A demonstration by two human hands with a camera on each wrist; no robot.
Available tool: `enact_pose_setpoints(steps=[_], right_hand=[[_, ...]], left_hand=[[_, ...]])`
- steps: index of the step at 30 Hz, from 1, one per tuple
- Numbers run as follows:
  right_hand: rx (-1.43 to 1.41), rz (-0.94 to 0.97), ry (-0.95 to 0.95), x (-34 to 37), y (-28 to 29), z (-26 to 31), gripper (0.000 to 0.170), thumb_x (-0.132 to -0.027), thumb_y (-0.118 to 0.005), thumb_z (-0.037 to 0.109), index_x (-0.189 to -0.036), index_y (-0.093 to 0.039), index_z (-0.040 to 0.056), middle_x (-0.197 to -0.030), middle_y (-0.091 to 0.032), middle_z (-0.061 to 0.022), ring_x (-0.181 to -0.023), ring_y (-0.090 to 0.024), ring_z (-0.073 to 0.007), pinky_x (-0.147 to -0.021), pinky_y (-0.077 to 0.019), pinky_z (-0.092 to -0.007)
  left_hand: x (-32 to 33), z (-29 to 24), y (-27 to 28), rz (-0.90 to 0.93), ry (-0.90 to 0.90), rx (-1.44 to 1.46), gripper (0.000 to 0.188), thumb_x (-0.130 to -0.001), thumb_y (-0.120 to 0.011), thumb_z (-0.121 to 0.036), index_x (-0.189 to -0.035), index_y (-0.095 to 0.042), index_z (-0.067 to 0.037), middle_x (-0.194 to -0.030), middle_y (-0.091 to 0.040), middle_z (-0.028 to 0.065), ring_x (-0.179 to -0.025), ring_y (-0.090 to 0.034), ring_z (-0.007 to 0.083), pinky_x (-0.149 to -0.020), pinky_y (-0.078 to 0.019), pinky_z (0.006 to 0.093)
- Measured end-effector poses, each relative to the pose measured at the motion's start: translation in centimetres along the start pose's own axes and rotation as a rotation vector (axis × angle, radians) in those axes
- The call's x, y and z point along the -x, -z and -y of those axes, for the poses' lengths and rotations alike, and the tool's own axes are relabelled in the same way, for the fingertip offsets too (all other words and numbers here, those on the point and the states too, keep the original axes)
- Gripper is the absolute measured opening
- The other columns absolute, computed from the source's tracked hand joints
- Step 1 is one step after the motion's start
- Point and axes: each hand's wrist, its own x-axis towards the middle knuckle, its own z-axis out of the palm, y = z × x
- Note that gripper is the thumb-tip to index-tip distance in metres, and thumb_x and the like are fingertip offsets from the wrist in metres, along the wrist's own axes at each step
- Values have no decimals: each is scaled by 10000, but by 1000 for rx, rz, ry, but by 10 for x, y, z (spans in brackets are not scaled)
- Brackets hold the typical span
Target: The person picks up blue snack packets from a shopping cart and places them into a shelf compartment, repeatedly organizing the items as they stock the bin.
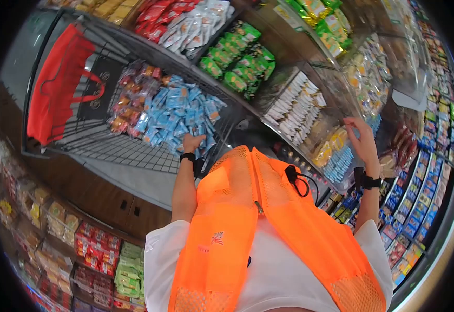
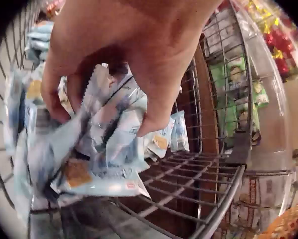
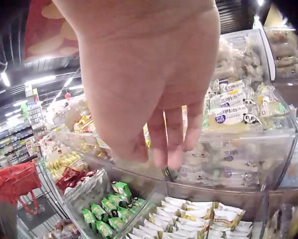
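Note:
My left hand (image 1: pixel 193 142) is down in the wire shopping cart (image 1: pixel 128 156), at the near end of a heap of light blue snack packets (image 1: pixel 177 112). In the left wrist view its fingers and thumb curl round several of these packets (image 2: pixel 124 142), crinkled edges standing up between them. My right hand (image 1: pixel 363 145) hovers over the clear display bins, nearest the yellow packs (image 1: pixel 332 146) and the small blue packets (image 1: pixel 339 165). The right wrist view shows its fingers (image 3: pixel 174 142) extended and relaxed, holding nothing, in front of the bins.
Reddish-brown packs (image 1: pixel 130 99) lie beside the blue heap, with a red bag (image 1: pixel 60 83) at the cart's far end. Bins of green packs (image 1: pixel 242 62) and white packets (image 1: pixel 297 106) line one side; lower shelves (image 1: pixel 97 244) stand behind the cart.

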Motion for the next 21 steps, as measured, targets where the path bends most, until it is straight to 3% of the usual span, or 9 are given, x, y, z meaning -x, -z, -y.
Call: enact_pose_setpoints(steps=[3,4,7,8,11,14,17,21], right_hand=[[134,-16,11,20,14,-1,184,-888,-618,15,-1068,-656,15,-969,-675,-152,-915,-664,-322,-815,-513,-362],[185,-15,22,26,16,-1,177,-882,-621,11,-1054,-659,16,-968,-674,-154,-917,-662,-334,-816,-514,-369],[113,-29,-63,42,13,6,153,-872,-628,7,-1020,-661,22,-952,-672,-156,-912,-654,-355,-814,-512,-395],[121,-28,-53,47,10,4,151,-869,-630,6,-1017,-660,23,-947,-671,-156,-907,-654,-356,-810,-510,-403],[142,-22,-38,57,3,-1,147,-864,-633,5,-1008,-659,26,-932,-669,-155,-896,-650,-357,-798,-506,-418],[135,-14,-36,60,-5,2,145,-861,-637,10,-1004,-658,30,-921,-667,-151,-888,-646,-356,-788,-505,-417],[122,-20,-8,59,-13,0,143,-858,-642,20,-1000,-657,33,-911,-665,-145,-879,-641,-354,-779,-502,-413],[117,-13,61,48,-17,2,129,-850,-649,32,-978,-657,39,-883,-651,-134,-862,-633,-350,-761,-497,-414]], left_hand=[[1,-11,-26,-54,13,97,873,-606,-868,-432,-1202,-597,147,-1204,-653,265,-1136,-634,348,-927,-497,437],[-12,-6,-44,-120,50,222,769,-633,-865,-361,-1194,-624,107,-1168,-678,216,-1099,-646,309,-903,-499,428],[-79,26,-83,-122,-82,206,870,-681,-852,-388,-1347,-540,78,-1415,-495,296,-1299,-495,397,-1057,-433,445],[-76,19,-91,-229,-46,215,694,-665,-855,-305,-1227,-637,39,-1189,-682,170,-1094,-643,299,-929,-476,395],[-57,4,-84,-219,-73,121,682,-673,-853,-314,-1210,-643,49,-1190,-680,187,-1075,-651,315,-928,-475,400],[-16,-18,-85,-548,-61,-34,658,-675,-855,-323,-1166,-662,70,-1131,-702,200,-1035,-675,326,-898,-494,404],[-23,-5,-60,-158,-106,163,800,-675,-861,-354,-1269,-592,109,-1318,-604,249,-1165,-622,350,-926,-490,406],[-23,17,-43,-218,-68,280,919,-673,-862,-367,-1357,-499,127,-1373,-561,248,-1214,-586,343,-956,-478,429]])
